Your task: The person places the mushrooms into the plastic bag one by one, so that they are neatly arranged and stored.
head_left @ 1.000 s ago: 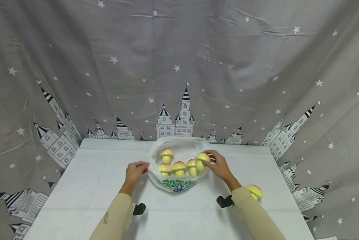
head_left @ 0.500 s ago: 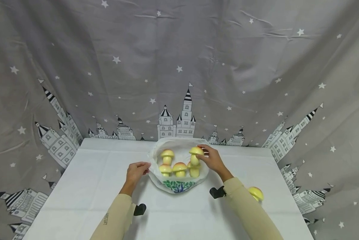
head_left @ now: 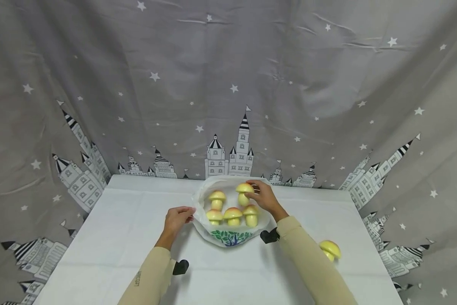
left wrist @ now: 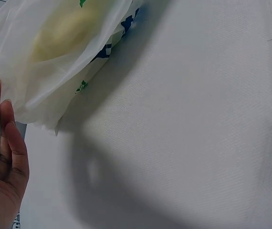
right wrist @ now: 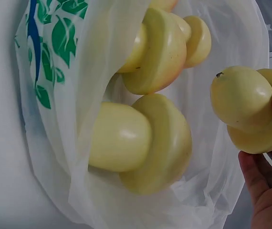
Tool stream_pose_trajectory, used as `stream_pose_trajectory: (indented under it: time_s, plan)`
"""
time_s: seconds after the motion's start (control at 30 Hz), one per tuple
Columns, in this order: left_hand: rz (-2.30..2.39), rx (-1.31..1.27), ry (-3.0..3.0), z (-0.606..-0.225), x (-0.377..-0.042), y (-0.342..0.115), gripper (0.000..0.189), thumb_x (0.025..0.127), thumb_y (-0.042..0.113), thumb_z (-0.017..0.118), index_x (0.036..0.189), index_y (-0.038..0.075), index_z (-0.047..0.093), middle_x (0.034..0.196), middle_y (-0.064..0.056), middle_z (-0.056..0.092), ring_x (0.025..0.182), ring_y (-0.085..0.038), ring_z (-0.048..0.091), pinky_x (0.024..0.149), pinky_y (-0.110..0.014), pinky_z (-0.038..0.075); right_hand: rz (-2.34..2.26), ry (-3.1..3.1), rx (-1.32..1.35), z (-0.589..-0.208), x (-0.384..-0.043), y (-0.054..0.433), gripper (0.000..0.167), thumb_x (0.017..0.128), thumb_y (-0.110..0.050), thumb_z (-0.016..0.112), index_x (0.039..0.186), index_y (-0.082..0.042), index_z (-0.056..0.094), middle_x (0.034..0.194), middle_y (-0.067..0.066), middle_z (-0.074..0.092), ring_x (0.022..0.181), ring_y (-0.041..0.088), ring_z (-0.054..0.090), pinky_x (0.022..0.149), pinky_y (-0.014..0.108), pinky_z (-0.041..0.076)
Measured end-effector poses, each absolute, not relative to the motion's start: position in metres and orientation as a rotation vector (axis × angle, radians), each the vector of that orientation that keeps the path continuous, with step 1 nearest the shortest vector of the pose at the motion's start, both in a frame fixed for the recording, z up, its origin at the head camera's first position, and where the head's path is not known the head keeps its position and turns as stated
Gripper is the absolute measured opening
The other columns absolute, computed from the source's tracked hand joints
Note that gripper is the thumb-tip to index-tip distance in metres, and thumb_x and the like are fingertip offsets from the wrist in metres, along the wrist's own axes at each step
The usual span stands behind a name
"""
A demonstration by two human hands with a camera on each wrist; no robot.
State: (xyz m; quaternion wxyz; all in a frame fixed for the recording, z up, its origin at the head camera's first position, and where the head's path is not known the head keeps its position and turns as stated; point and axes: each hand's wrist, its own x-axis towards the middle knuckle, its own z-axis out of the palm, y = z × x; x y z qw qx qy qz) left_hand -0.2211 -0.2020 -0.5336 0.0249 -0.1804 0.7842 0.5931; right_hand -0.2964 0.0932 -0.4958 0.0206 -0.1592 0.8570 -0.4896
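Note:
A white translucent plastic bag (head_left: 204,234) with a green and blue tree print lies mouth-open in the middle of the table. Several yellow, red-tinged mushrooms (head_left: 232,216) that look artificial rest inside it. My left hand (head_left: 176,219) pinches the bag's left rim; in the left wrist view its fingertips (left wrist: 11,138) lie against the plastic, the thumb hidden. Over the right rear of the bag, my right hand (head_left: 266,197) grips another mushroom (right wrist: 243,98) between thumb and fingers, cap up, above those inside.
One more yellow mushroom (head_left: 330,250) lies on the white-covered table (head_left: 221,279) to the right, beside the right forearm. A grey curtain (head_left: 175,84) with printed stars and castles hangs behind the table and along its sides.
My right hand has carried its mushroom leftward and back from the bag's right side, uncovering the mushroom below. The left hand keeps its place on the rim.

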Motion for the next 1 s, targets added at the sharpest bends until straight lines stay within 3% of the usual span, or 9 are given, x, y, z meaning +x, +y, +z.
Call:
stream_pose_trajectory:
  time_s: [0.43, 1.0]
  plan:
    - [1.833, -0.524, 2.445, -0.527, -0.223, -0.204, 0.028, 0.089, 0.017, 0.069, 0.103, -0.008, 0.07, 0.076, -0.005, 0.07, 0.064, -0.007, 0.062, 0.068, -0.025, 0.053, -1.441, 2.67, -0.464, -0.509, -0.311, 0.074, 0.044, 0.089, -0.006, 0.068, 0.131, 0.0, 0.056, 0.13, 0.02, 0.055, 0.113, 0.037, 0.058, 0.091, 0.042, 0.05]
    - [1.819, -0.569, 2.446, -0.53, -0.218, -0.202, 0.026, 0.088, 0.016, 0.07, 0.102, -0.006, 0.071, 0.077, -0.005, 0.07, 0.066, -0.009, 0.062, 0.067, -0.024, 0.052, -1.241, 2.695, -0.447, -0.52, -0.322, 0.055, 0.043, 0.09, -0.004, 0.065, 0.131, 0.003, 0.054, 0.13, 0.02, 0.055, 0.113, 0.036, 0.056, 0.093, 0.042, 0.048]
